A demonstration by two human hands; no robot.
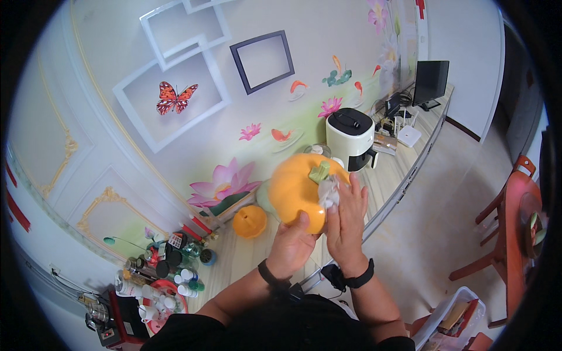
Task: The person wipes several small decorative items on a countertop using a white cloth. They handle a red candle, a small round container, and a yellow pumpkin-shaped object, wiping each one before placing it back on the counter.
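Note:
A large orange artificial pumpkin [292, 188] with a green stem [319, 172] is held up above the long marble-patterned counter. My left hand [292, 245] grips its lower edge, the thumb on the front. My right hand [349, 219] presses a crumpled white tissue or cloth [329, 191] against the pumpkin's right side, near the stem. A smaller orange pumpkin [250, 221] stands on the counter to the left. A pale green rounded object [264, 198] is partly hidden behind the large pumpkin.
A white and black air fryer [350, 138] stands beyond the hands. Farther right are a white router [408, 136], cables and a monitor [431, 83]. Bottles and jars [175, 261] crowd the left, beside a red tray [184, 302] with cups. A wooden chair [505, 237] and plastic bin [476, 296] are right.

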